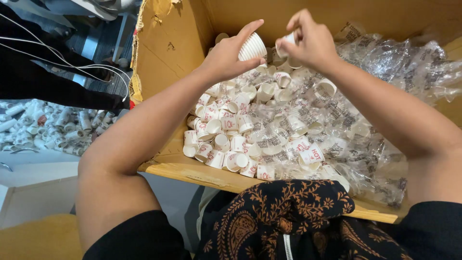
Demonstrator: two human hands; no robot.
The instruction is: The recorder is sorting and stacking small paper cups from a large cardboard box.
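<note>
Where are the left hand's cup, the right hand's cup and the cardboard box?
left cup [252, 47], head view, ribbed side wall
right cup [289, 38], head view, visible side
box [166, 48], head view, left inner wall

I have two hands up: my left hand [226, 58] has one stack of cups [252, 47], too tightly nested for me to count, and my right hand [310, 41] has one cup [288, 39]. Below them is one box [168, 43]. Loose cups [231, 132] lie in it by the dozen, heaped toward its left edge and near edge, more than I can count exactly. Clear wrappers [385, 72] are bunched toward its right edge, several of them, tangled so I cannot tell how many. Outside the box, off its left edge, is one more heap of cups [53, 127], also past counting.
</note>
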